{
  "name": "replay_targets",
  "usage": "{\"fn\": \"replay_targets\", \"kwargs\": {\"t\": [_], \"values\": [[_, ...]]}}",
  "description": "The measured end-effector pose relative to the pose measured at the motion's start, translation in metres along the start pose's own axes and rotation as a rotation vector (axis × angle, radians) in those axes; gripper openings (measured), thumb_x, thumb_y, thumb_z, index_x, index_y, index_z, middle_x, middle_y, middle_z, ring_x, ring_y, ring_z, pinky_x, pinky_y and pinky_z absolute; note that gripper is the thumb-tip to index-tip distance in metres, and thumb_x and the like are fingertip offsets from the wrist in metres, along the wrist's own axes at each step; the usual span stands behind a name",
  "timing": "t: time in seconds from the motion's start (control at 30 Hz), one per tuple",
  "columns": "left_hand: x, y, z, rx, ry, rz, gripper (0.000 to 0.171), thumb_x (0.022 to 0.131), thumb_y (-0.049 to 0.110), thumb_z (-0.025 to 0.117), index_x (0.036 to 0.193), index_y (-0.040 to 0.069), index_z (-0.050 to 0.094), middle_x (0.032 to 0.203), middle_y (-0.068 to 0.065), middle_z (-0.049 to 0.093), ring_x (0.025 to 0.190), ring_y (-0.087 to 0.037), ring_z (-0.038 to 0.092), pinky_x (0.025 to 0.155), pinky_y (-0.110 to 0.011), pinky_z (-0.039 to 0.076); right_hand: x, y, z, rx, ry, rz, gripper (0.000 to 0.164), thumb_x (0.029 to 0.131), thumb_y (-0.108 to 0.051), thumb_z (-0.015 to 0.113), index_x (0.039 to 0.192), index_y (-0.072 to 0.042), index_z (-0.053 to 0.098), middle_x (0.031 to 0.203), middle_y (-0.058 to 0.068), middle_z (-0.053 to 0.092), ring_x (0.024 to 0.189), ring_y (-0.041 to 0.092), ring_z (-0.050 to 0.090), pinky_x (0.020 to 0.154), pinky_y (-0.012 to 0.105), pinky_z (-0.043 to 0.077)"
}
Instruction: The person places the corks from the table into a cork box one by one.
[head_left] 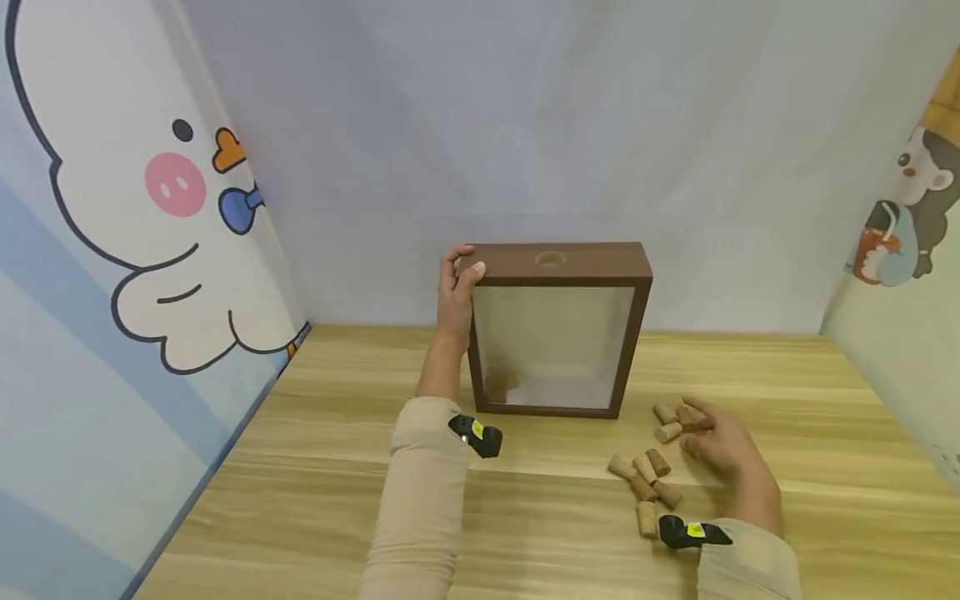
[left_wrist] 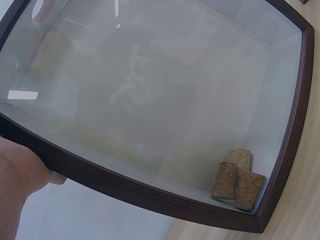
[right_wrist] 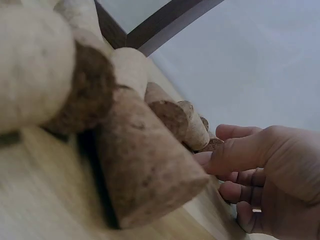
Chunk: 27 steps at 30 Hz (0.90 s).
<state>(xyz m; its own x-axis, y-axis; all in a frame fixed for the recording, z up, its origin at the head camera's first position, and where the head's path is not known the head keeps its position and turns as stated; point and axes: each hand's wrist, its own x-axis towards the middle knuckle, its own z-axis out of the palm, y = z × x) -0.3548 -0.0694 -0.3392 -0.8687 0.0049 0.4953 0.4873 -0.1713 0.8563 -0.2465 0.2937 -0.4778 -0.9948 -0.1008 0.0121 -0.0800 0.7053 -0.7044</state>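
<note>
A brown wooden shadow box point(head_left: 555, 408) with a clear front stands upright on the table, a round hole point(head_left: 551, 259) in its top. My left hand point(head_left: 456, 304) grips its upper left corner, thumb on the top. Inside, three corks point(left_wrist: 237, 180) sit together in a bottom corner, seen in the left wrist view. My right hand point(head_left: 723, 437) is at a small group of corks point(head_left: 665, 414) right of the box. Its thumb and index finger are spread on either side of a darker cork point(head_left: 687, 418); no firm hold shows.
Several more loose corks point(head_left: 643, 469) lie in a cluster nearer me, left of the right forearm. The wood-grain table point(head_left: 315, 467) meets a pale backdrop point(head_left: 525, 125) behind the box. Cartoon-printed curtains point(head_left: 135, 292) flank both sides.
</note>
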Motion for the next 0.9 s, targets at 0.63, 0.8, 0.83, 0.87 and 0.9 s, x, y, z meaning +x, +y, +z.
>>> {"fn": "replay_targets", "kwargs": {"t": [0.63, 0.8, 0.83, 0.87, 0.9], "values": [[-0.002, 0.005, -0.005, 0.04, 0.019, -0.025, 0.046, 0.084, 0.033, 0.05, 0.124, 0.013, 0.038, 0.138, -0.004, 0.029, 0.119, -0.021, 0.033, 0.098, -0.043, 0.023, -0.02, -0.023, -0.009, 0.126, 0.096, 0.114, 0.042, 0.081, -0.004, 0.067, 0.113, 0.012, 0.046, 0.105, 0.028, 0.057, 0.093, 0.038, 0.056, 0.077, 0.042, 0.046], [-0.002, 0.007, -0.004, 0.023, 0.003, -0.017, 0.047, 0.087, 0.028, 0.048, 0.127, 0.008, 0.036, 0.141, -0.007, 0.025, 0.124, -0.021, 0.028, 0.1, -0.042, 0.021, -0.028, -0.042, -0.017, 0.271, 0.131, 0.057, 0.038, 0.082, -0.001, 0.067, 0.11, 0.007, 0.042, 0.101, 0.02, 0.059, 0.084, 0.016, 0.058, 0.07, 0.026, 0.047], [-0.002, 0.007, -0.003, 0.019, -0.001, -0.018, 0.047, 0.087, 0.027, 0.048, 0.127, 0.007, 0.035, 0.142, -0.008, 0.024, 0.125, -0.021, 0.027, 0.1, -0.042, 0.021, -0.029, -0.045, -0.018, 0.289, 0.139, 0.042, 0.038, 0.082, -0.001, 0.067, 0.111, 0.007, 0.042, 0.1, 0.019, 0.06, 0.082, 0.013, 0.058, 0.069, 0.025, 0.047], [-0.002, 0.007, -0.003, 0.015, -0.005, -0.018, 0.047, 0.088, 0.026, 0.048, 0.128, 0.005, 0.034, 0.143, -0.009, 0.023, 0.125, -0.022, 0.027, 0.1, -0.043, 0.021, -0.029, -0.048, -0.019, 0.312, 0.145, 0.025, 0.038, 0.082, 0.0, 0.067, 0.111, 0.007, 0.042, 0.099, 0.018, 0.06, 0.081, 0.011, 0.058, 0.069, 0.024, 0.047], [-0.002, 0.008, -0.003, 0.013, -0.011, -0.019, 0.047, 0.088, 0.024, 0.047, 0.129, 0.004, 0.034, 0.144, -0.011, 0.022, 0.125, -0.023, 0.027, 0.1, -0.043, 0.02, -0.03, -0.051, -0.02, 0.32, 0.153, 0.012, 0.039, 0.082, 0.0, 0.067, 0.111, 0.007, 0.042, 0.098, 0.017, 0.06, 0.08, 0.01, 0.058, 0.069, 0.024, 0.047]]}}
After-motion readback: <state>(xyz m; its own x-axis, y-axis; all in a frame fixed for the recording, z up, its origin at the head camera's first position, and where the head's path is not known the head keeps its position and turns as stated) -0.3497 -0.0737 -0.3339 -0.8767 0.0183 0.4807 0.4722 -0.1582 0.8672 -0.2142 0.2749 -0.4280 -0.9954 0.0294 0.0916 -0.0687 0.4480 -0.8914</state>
